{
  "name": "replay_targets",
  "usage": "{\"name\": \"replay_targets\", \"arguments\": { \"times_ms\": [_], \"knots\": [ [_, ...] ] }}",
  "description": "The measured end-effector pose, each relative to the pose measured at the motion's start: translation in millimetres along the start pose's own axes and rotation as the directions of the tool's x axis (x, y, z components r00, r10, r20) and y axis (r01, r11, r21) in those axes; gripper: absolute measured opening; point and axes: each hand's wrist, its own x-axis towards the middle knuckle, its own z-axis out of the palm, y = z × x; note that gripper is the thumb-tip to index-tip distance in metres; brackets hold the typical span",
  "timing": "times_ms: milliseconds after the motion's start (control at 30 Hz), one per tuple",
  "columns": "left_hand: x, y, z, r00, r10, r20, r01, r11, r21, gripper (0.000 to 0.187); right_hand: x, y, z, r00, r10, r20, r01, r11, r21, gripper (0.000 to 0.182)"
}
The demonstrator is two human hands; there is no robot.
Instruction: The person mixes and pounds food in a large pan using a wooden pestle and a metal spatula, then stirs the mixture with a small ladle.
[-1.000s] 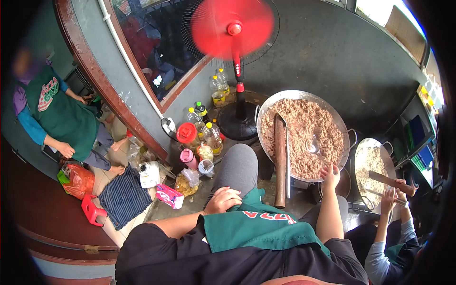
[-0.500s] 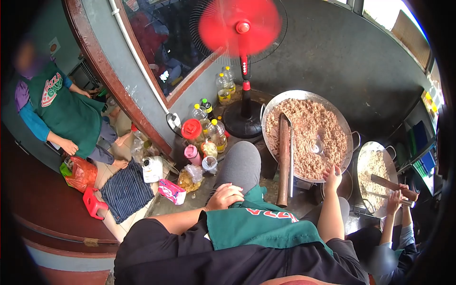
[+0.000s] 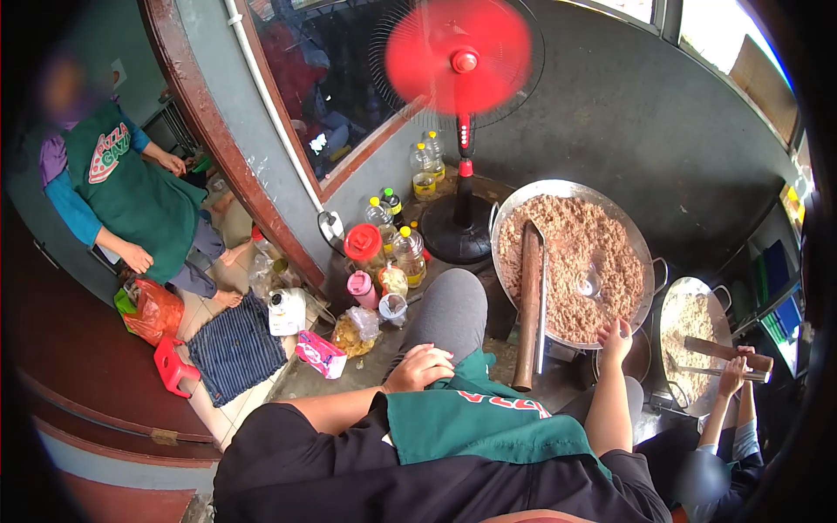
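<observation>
My left hand (image 3: 420, 366) rests on my raised knee, fingers spread loosely, holding nothing. Beside the near rim of a large metal pan (image 3: 652, 261), my right hand (image 3: 615, 340) is raised with its fingers apart and nothing in it. Brown crumbly food (image 3: 567, 235) fills the pan, and a small clear bowl (image 3: 589, 281) lies in the food. A long wooden paddle (image 3: 528, 305) and a metal-edged tool (image 3: 542, 305) lean over the pan's near left side, touched by neither hand.
A co-worker's hands (image 3: 735, 375) hold tools over a second pan (image 3: 725, 327) at right. A red fan (image 3: 465, 61) spins behind. Bottles (image 3: 408, 253), a red-lidded jar (image 3: 364, 242) and a pink pack (image 3: 321, 353) stand left of my knee. Another person (image 3: 131, 200) stands at far left.
The whole view has shifted slightly, so most things appear a little lower and to the right. The standing person's hands have moved a little. Both my hands stay empty in nearly the same places.
</observation>
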Motion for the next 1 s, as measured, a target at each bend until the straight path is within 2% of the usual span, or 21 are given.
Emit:
{"name": "replay_targets", "arguments": {
  "times_ms": [133, 333, 433, 500, 533, 567, 600, 633, 700, 767, 833, 933, 1000],
  "knots": [
    [-1.1, 0.7, -0.6, 1.000, 0.008, -0.011, -0.009, 1.000, -0.018, 0.028, -2.1, -1.1, 1.6, 1.000, 0.008, -0.006, -0.008, 1.000, -0.014, 0.018],
    [9.0, 7.7, -5.0, 0.988, -0.099, -0.120, 0.120, 0.977, 0.177, 0.028, 0.5, 2.1, -1.1, 1.000, 0.015, 0.021, -0.015, 1.000, -0.018, 0.023],
    [34.3, -2.6, -13.4, 0.954, -0.160, -0.255, 0.204, 0.966, 0.157, 0.031, -0.9, 1.7, -0.1, 1.000, 0.016, 0.015, -0.016, 1.000, -0.008, 0.019],
    [56.2, -45.1, -26.8, 0.916, -0.275, -0.292, 0.286, 0.958, -0.008, 0.029, -4.3, -0.3, 0.8, 1.000, 0.020, 0.009, -0.020, 1.000, -0.008, 0.017],
    [68.0, -69.8, -32.9, 0.859, -0.313, -0.405, 0.274, 0.950, -0.152, 0.029, -5.6, -0.3, 0.7, 1.000, 0.020, 0.009, -0.020, 1.000, -0.008, 0.017],
    [69.2, -140.1, -33.6, 0.868, -0.278, -0.413, 0.207, 0.956, -0.209, 0.030, -6.7, -0.7, 0.9, 1.000, 0.020, 0.010, -0.020, 1.000, -0.009, 0.017],
    [89.5, -150.8, -59.3, 0.781, -0.500, -0.374, 0.348, 0.846, -0.404, 0.046, -5.8, 0.4, 0.4, 0.999, 0.026, 0.019, -0.026, 1.000, 0.009, 0.018],
    [117.9, -140.1, -103.6, 0.616, -0.775, -0.141, 0.607, 0.582, -0.541, 0.068, -5.7, 1.4, -1.7, 0.999, 0.021, 0.024, -0.021, 1.000, 0.006, 0.018],
    [153.6, -160.5, -160.9, 0.446, -0.895, 0.001, 0.626, 0.311, -0.715, 0.082, -5.2, 1.9, -2.3, 0.999, 0.009, 0.034, -0.009, 1.000, 0.008, 0.018],
    [176.3, -192.7, -202.1, 0.464, -0.886, 0.025, 0.596, 0.291, -0.748, 0.087, -6.9, 0.6, -2.1, 0.999, 0.013, 0.040, -0.014, 0.999, 0.030, 0.018],
    [197.8, -206.4, -231.2, 0.421, -0.906, -0.043, 0.622, 0.323, -0.714, 0.087, -8.5, -0.4, -3.5, 0.999, 0.028, 0.046, -0.031, 0.998, 0.057, 0.018],
    [217.9, -213.2, -249.8, 0.369, -0.924, -0.104, 0.614, 0.326, -0.718, 0.089, -6.4, 4.6, -6.4, 0.999, -0.008, 0.049, 0.006, 0.999, 0.036, 0.018],
    [225.0, -214.2, -252.5, 0.379, -0.912, -0.155, 0.584, 0.366, -0.725, 0.088, -6.8, 3.0, -8.0, 1.000, 0.004, 0.028, -0.003, 1.000, -0.024, 0.019]
  ]
}}
